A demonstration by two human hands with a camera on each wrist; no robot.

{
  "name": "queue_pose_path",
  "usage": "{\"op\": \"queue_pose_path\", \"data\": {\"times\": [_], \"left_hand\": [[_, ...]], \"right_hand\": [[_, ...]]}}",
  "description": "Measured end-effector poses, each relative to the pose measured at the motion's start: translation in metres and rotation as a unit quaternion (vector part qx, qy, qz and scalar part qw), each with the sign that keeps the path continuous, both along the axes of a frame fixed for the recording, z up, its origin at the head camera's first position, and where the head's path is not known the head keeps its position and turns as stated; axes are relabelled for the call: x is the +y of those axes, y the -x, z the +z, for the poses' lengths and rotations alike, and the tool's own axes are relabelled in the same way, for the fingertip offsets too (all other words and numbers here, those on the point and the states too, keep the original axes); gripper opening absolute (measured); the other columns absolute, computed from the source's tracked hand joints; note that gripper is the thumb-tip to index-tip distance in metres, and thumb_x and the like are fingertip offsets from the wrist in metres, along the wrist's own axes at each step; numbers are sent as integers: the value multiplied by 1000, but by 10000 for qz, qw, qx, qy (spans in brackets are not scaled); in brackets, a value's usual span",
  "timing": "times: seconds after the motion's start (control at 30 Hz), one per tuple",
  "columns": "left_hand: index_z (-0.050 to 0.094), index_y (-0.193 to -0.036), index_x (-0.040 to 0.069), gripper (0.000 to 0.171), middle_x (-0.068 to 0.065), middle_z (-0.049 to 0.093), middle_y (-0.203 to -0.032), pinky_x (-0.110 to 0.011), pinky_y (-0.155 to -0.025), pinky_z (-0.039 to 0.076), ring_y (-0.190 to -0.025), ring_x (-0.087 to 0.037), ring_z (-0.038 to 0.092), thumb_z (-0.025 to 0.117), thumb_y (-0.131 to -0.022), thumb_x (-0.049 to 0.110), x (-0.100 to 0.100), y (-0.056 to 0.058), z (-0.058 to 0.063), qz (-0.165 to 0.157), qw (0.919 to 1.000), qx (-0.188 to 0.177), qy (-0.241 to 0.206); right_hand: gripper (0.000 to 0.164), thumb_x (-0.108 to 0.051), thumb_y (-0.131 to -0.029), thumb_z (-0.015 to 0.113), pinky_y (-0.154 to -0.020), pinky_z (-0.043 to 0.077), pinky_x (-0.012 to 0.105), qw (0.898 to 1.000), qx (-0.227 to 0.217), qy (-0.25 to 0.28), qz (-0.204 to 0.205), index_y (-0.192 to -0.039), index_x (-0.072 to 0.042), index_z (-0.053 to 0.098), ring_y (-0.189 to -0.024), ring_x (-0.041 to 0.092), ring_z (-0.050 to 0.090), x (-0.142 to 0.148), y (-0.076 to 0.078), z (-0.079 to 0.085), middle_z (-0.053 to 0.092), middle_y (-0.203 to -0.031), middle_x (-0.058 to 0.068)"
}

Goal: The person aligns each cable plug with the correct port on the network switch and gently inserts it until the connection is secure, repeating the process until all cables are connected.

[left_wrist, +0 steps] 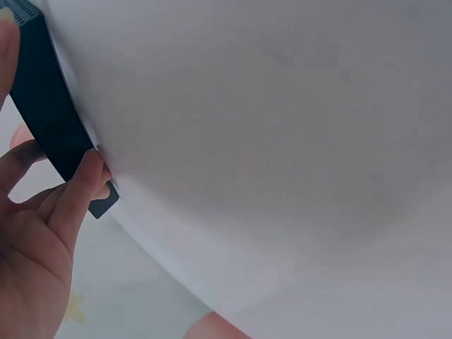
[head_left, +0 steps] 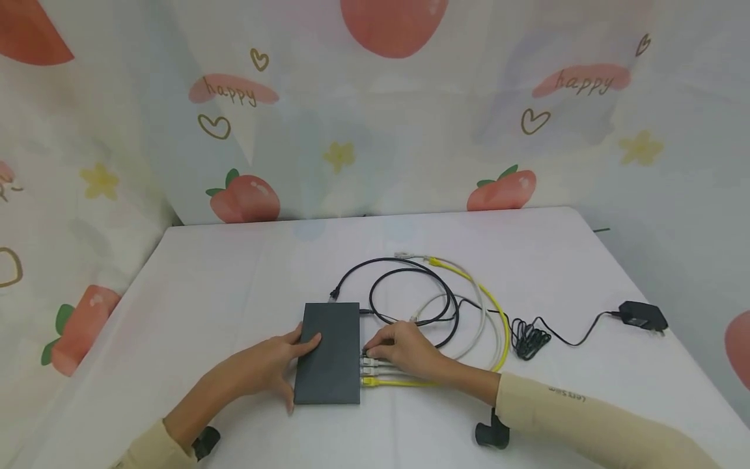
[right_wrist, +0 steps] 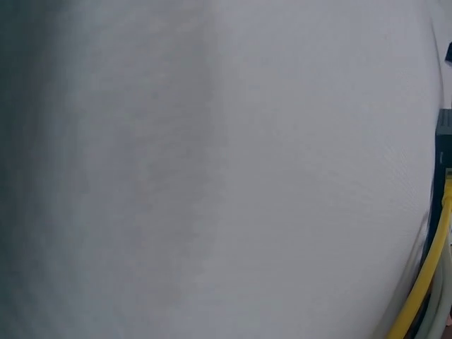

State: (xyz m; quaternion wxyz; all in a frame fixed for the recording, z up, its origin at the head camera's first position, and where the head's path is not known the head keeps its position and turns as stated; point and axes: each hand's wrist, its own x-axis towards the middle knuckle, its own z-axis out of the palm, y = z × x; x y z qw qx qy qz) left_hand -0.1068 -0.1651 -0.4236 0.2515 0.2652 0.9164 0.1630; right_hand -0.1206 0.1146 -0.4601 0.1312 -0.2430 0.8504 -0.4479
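Observation:
A flat dark network switch (head_left: 328,352) lies on the white table, its ports facing right. My left hand (head_left: 258,368) grips its left side, thumb on the top face; the left wrist view shows fingers along the edge of the switch (left_wrist: 53,113). At the port side, my right hand (head_left: 410,352) pinches the black plug of an Ethernet cable (head_left: 364,352), mostly hidden by the fingers. Two white Ethernet plugs (head_left: 369,371) and a yellow one (head_left: 370,382) sit in the ports nearer the front. In the right wrist view, the yellow cable (right_wrist: 427,282) runs from the switch; the hand is barely visible.
Behind the right hand, black, white and yellow cables loop across the table. A loose black plug (head_left: 334,294) lies behind the switch, with loose white (head_left: 402,255) and yellow (head_left: 432,262) ends farther back. A bundled black cord (head_left: 529,339) leads to a power adapter (head_left: 642,316) at right.

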Motion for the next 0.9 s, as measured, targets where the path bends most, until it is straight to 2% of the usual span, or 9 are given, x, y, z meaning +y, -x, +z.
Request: {"op": "queue_pose_path", "data": {"times": [0.1, 0.23, 0.43, 0.6, 0.73, 0.9], "left_hand": [[34, -147, 14, 112, -29, 20, -148, -44, -94, 43, -129, -41, 36, 88, -52, 41, -3, 0, -1, -59, 9999, -46, -86], [30, -149, 15, 113, -28, 14, -150, -45, -96, 40, -131, -40, 31, 85, -55, 44, -8, -1, -3, -65, 9993, -229, -301], [28, -149, 14, 109, -29, 13, -150, -49, -98, 37, -133, -41, 27, 79, -61, 51, -11, -3, -1, -69, 9973, -415, -608], [30, -148, 13, 90, -28, 14, -150, -49, -98, 37, -133, -41, 28, 64, -78, 57, -11, 0, -2, -80, 9967, -375, -713], [32, -147, 10, 68, -29, 15, -149, -48, -100, 35, -133, -39, 28, 49, -94, 49, -13, 1, -3, -92, 9963, -268, -816], [33, -146, 7, 55, -30, 15, -149, -49, -103, 31, -134, -38, 25, 42, -101, 37, -14, 0, -3, -28, 9949, -304, -957]], "right_hand": [[6, -12, -83, 72, -71, 50, 23, 9999, 116, -3, 96, -88, -12, 75, -85, 7, 61, 0, -1, 1, 69, -86, -9], [10, -11, -87, 68, -71, 49, 22, 9977, 460, -296, 400, -95, -8, 73, -84, 5, 59, 1, -4, 3, 68, -89, -7], [20, -9, -91, 61, -71, 47, 23, 9821, 1321, -1021, 876, -108, -1, 69, -83, 8, 56, 3, -13, 12, 65, -93, 1], [22, -7, -91, 60, -82, 48, 28, 9706, 1731, -1416, 892, -111, 1, 67, -94, 16, 58, 4, -20, 18, 65, -99, 5], [19, -3, -90, 60, -85, 47, 27, 9625, 2211, -1293, 893, -108, 2, 67, -98, 18, 58, 8, -22, 18, 62, -102, 6], [20, -3, -90, 61, -88, 47, 28, 9559, 2517, -1255, 850, -109, 0, 67, -104, 19, 57, 18, -22, 16, 61, -107, 6]]}}
